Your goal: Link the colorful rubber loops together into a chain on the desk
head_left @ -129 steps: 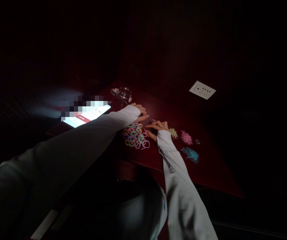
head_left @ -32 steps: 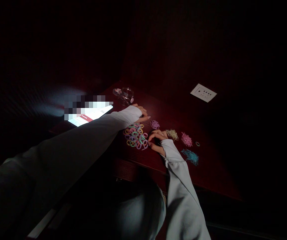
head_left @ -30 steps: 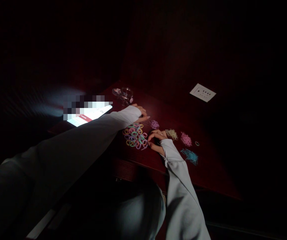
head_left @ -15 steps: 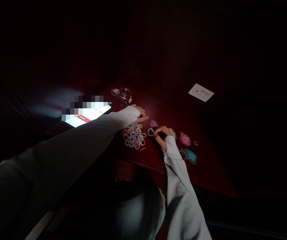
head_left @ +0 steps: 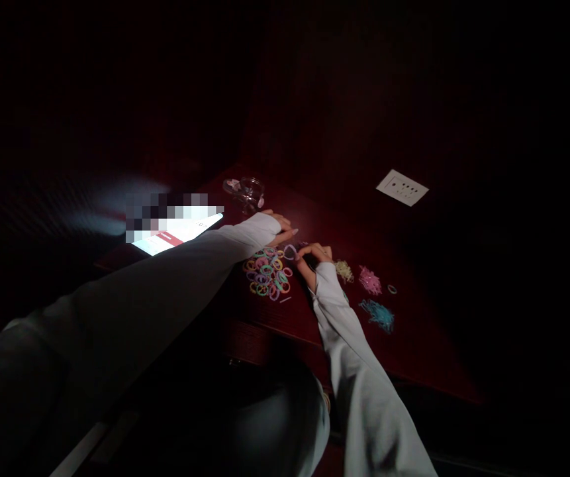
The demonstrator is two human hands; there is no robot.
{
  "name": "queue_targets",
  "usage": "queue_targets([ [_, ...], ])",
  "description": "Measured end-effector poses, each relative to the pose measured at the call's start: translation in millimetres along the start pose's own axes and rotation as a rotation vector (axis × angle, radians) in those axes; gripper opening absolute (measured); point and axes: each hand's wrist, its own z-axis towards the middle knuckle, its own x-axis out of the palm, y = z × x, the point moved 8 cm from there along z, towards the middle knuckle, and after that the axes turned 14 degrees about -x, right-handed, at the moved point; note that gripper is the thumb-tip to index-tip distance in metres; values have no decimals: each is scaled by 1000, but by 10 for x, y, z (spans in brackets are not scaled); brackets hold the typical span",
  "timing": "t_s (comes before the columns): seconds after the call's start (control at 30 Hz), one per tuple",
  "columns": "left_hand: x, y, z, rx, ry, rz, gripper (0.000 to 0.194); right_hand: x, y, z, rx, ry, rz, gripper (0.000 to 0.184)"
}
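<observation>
My right hand [head_left: 316,256] pinches a pale purple hair tie [head_left: 290,252] between thumb and fingertips, just above the table. My left hand [head_left: 281,226] is beyond it to the left, thumb stretched out and apart from the fingers, with nothing visible in it. Below the left sleeve lies a heap of multicoloured hair ties [head_left: 267,273]. Behind the right hand, a purple pile is almost wholly hidden. Right of that hand lie a pale yellow pile [head_left: 344,270], a pink pile [head_left: 370,281] and a teal pile [head_left: 379,315] of thin bands.
A lit phone [head_left: 185,232] lies at the table's left, partly behind my left sleeve. A clear jar [head_left: 252,191] stands at the back. One loose ring [head_left: 392,289] and a small white stick [head_left: 285,299] lie on the dark red table [head_left: 424,344]. A socket plate [head_left: 402,188] is on the wall.
My right hand has moved left with the purple hair tie, toward my left hand. It now covers most of the purple pile and uncovers the yellow one. My left hand has barely moved.
</observation>
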Motion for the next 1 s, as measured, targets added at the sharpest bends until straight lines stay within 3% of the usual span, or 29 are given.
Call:
queue_targets([
  [0.2,-234,30,18,-186,-56,-55,55,272,180,213,-90,111,19,10],
  [0.43,-423,55,19,-178,-143,-177,67,201,272,167,-74,115,50,14],
  [0.73,-414,4,-7,-232,-181,-124,56,205,571,55,-211,258,96,16],
  [0.87,-387,-9,3,-160,-177,-142,60,203,619,57,-197,305,45,15],
  [1.0,-405,11,-5,-108,-243,-161,64,206,571,68,-191,270,84,9],
])
